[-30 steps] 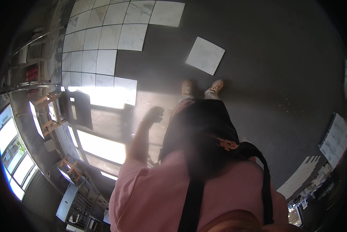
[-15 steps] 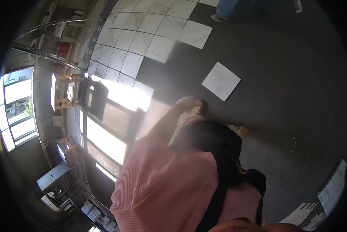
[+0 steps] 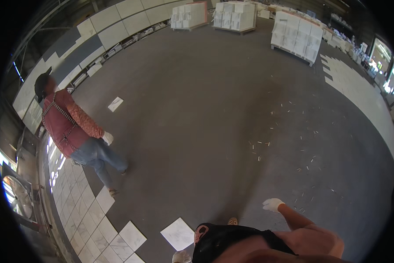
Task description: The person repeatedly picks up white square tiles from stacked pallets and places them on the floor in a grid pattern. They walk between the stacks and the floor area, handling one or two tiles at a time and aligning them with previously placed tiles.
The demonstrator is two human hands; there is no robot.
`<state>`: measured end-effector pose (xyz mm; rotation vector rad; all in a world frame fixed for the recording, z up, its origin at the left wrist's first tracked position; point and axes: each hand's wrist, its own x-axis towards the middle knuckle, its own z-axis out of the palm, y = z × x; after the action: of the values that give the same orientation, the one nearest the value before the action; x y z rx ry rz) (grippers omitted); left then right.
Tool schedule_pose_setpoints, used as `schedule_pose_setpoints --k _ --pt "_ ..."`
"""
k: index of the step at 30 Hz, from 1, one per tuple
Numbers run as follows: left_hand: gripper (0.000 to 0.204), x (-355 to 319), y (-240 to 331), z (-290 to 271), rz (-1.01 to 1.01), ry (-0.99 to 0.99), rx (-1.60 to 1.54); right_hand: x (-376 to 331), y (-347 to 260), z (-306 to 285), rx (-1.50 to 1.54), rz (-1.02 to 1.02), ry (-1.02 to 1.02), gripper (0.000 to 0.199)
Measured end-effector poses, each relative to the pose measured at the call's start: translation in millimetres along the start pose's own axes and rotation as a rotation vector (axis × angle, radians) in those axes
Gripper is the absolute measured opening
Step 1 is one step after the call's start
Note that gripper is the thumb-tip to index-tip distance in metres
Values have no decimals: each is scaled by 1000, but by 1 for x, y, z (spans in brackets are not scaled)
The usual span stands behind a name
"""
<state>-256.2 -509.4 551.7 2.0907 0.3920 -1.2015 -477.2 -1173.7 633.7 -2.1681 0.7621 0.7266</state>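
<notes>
My right hand [image 3: 274, 204], in a white glove, hangs out to the right above the dark floor. Nothing is in it, and its fingers look loosely stretched out. At the lower edge my left hand [image 3: 181, 257], also gloved in white, is partly cut off and its fingers do not show clearly. Closest to it is a loose square white marble-look tile [image 3: 178, 233] on the floor; whether they touch I cannot tell. Further left another tile [image 3: 132, 236] adjoins the corner of a laid field of pale veined tiles [image 3: 90, 222].
A co-worker [image 3: 69, 122] in a red top and white glove stands at the left by the tile field. Beyond lies a small tile [image 3: 115, 104]. Loaded pallets [image 3: 297, 37] stand at the back. Small pale slivers [image 3: 259, 142] litter the dark floor [image 3: 197, 109] at right.
My view has swung up and turned, bringing the co-worker's whole body and the far pallets into sight. My right hand has come into view; my left is now at the lower edge.
</notes>
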Motion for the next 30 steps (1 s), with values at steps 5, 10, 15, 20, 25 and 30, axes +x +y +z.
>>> schedule_pose_setpoints --k 5,10,15,20,25,30 --pt "39 76 158 6 66 -59 326 65 -48 -112 171 -65 95 51" --pt "28 141 335 22 73 -85 445 156 10 -148 23 -101 87 55" --pt "20 209 531 14 131 -104 496 147 105 -132 -503 -51 -85 38" --pt "18 272 813 58 170 -163 195 95 125 -110 -332 223 -210 50" --pt "16 312 1046 189 487 -182 47 139 117 -141 269 676 -193 35" --pt "17 313 1142 299 300 -674 -20 275 163 -282 357 726 -105 31"
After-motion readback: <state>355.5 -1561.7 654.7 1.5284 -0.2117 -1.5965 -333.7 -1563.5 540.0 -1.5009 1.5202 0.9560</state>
